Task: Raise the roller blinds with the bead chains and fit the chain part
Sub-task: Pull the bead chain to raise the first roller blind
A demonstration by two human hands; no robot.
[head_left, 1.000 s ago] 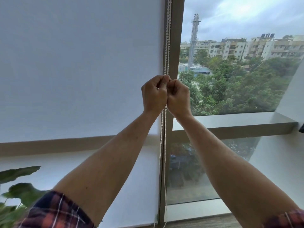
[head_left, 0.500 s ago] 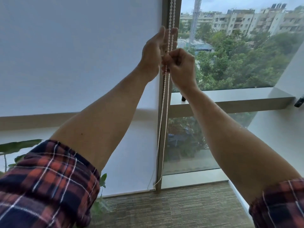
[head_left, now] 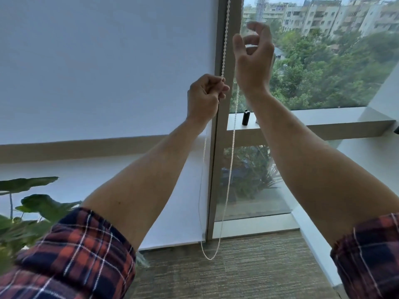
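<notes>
A white roller blind [head_left: 108, 72] covers the left window down to just above the floor. Its white bead chain [head_left: 224, 39] hangs along the window post, and the loop's lowest point [head_left: 210, 257] dangles over the carpet. My left hand [head_left: 205, 96] grips one strand of the chain between curled fingers at about mid height. My right hand [head_left: 254, 57] is raised higher, just right of the chain, with fingers loosely curled and holding nothing. The second strand runs down from behind my right wrist.
A small black cylinder [head_left: 245, 118] stands on the sill [head_left: 313, 121] of the uncovered right window. A leafy plant [head_left: 32, 212] fills the lower left. Grey carpet [head_left: 237, 272] lies below, and a white wall ledge [head_left: 313, 229] runs along the right.
My left hand has come down the chain from near the top and grips it lower. My right hand has let go, opened and risen. The view has tilted down.
</notes>
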